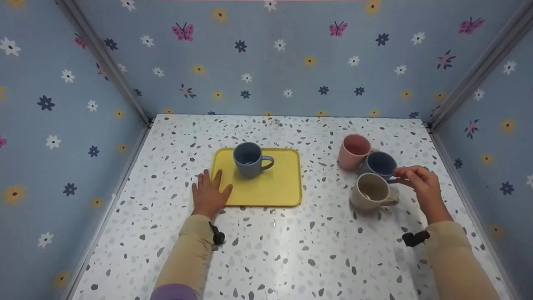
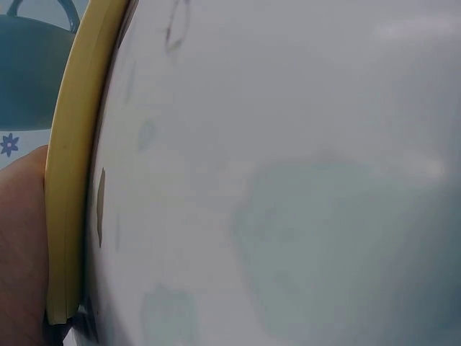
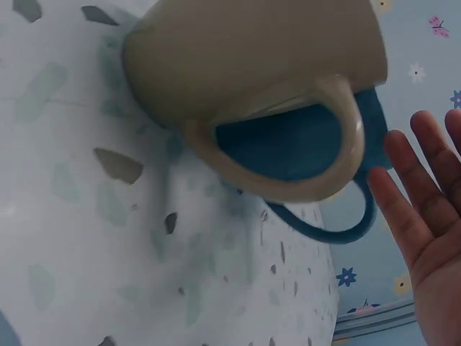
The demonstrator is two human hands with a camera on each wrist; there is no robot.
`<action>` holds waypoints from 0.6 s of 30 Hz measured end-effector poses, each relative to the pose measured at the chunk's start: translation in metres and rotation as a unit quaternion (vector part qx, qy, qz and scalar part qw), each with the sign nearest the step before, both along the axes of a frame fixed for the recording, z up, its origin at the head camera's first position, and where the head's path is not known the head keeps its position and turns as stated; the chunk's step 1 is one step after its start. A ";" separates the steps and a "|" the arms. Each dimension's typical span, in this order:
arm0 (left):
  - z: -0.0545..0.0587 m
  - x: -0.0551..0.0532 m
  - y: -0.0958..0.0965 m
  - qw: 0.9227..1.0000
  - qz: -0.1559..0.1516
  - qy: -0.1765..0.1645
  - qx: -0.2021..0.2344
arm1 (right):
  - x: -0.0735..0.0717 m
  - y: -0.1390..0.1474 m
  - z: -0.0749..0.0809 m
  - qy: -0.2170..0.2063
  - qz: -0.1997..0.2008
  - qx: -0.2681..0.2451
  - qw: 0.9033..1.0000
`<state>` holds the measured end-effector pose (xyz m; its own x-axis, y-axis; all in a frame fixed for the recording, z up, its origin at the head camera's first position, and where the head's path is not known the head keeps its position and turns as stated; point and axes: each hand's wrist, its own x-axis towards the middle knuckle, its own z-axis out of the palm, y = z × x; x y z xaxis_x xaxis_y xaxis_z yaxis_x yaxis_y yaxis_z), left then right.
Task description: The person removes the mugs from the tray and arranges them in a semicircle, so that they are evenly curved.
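Note:
A yellow tray (image 1: 275, 187) lies on the table with a blue-grey mug (image 1: 248, 160) standing upright on it, handle to the right. My left hand (image 1: 209, 195) rests over the tray's left front corner, fingers spread. In the left wrist view, the tray's edge (image 2: 75, 166) stands beside that hand. At the right, a pink mug (image 1: 353, 152), a dark blue mug (image 1: 381, 163) and a beige mug (image 1: 368, 192) stand close together. My right hand (image 1: 424, 185) is beside the dark blue mug's handle. Its fingers (image 3: 410, 202) look extended in the right wrist view, with no grip visible.
The speckled white table (image 1: 266, 250) is bordered by patterned blue panels (image 1: 266, 58) at the back and both sides. Between the tray and the mug group lies a stretch of bare table. The beige mug's handle (image 3: 349, 137) juts out near the right hand.

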<state>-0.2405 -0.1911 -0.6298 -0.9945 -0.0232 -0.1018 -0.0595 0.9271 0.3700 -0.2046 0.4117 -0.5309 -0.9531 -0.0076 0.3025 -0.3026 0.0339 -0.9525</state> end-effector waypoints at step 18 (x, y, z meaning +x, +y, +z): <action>-0.006 -0.004 -0.003 1.000 -0.001 0.003 0.000 | -0.070 -0.104 0.040 -0.004 0.052 0.005 0.999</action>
<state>-0.2447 -0.1940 -0.6354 -0.9951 -0.0204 -0.0963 -0.0548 0.9276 0.3696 -0.2745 0.3082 -0.4910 -0.9493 -0.1098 0.2945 -0.2975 0.0119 -0.9546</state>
